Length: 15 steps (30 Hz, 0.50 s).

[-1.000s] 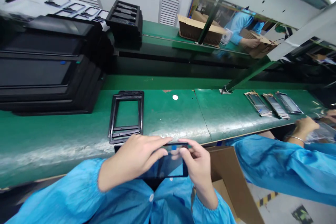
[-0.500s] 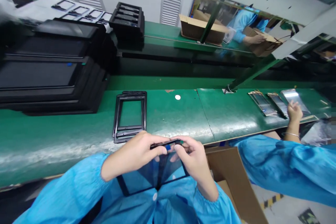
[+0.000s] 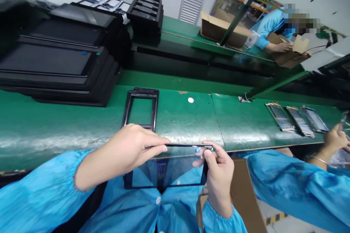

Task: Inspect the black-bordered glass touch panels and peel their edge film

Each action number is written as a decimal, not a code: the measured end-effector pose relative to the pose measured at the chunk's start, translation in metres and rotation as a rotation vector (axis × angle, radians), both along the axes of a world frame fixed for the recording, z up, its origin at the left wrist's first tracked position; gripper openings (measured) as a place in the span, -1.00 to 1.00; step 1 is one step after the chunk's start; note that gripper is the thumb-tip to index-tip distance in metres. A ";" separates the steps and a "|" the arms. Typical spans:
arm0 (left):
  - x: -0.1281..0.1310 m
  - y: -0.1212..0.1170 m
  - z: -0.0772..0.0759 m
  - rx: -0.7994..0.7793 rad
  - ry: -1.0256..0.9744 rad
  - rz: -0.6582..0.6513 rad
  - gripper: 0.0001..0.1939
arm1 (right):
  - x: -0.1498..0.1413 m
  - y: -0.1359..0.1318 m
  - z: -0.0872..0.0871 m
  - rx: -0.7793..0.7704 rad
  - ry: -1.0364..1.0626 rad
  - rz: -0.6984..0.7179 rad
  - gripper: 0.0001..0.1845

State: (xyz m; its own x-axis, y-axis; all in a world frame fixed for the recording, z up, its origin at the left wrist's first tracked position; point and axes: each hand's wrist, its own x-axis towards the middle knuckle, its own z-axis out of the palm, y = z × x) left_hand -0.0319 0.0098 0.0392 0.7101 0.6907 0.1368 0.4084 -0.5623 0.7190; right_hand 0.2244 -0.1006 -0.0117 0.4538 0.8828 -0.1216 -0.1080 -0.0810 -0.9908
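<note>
Holding Glass in Both Hands

Holding glass point(image 3: 177, 171) in front of a blue smock point(image 3: 175, 211), below and between both hands. Pinching its upper edge narrowly between thumb and fingers of the left hand point(image 3: 133, 145). Gripping its upper corner with the right hand point(image 3: 220, 167), laying the thumb on the near face and curling fingertips behind. Showing a blue tab point(image 3: 198, 150) and a green tab point(image 3: 213, 149) beside that thumb. Seeing smock through the clear middle, inside a black border.

Facing a green bench point(image 3: 188, 120) beyond both hands. Seeing frames point(image 3: 128, 110) lying overlapped just past the left hand, partly hidden by it. Looking farther out and left of that hand at a tall black stack point(image 3: 54, 58). Spotting a white disc point(image 3: 190, 100) on the bench, ahead of the gap between the hands. Having a box point(image 3: 242, 193) just right of and below the right hand. Looking well right of that hand at three piles point(image 3: 300, 122) lying in a row, then at a co-worker's hand point(image 3: 335, 140) past them. Being unable to tell what that one is holding.
</note>
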 end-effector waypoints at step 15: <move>0.042 -0.008 -0.025 -0.744 -0.259 0.029 -0.55 | 0.000 0.017 0.003 0.009 0.070 0.259 -0.55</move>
State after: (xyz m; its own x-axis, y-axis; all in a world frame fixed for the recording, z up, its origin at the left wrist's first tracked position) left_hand 0.0106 0.0020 0.0145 0.6992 0.6833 -0.2102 0.1835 0.1126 0.9766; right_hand 0.2244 -0.0831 -0.0082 0.2038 0.9695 -0.1363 -0.1535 -0.1058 -0.9825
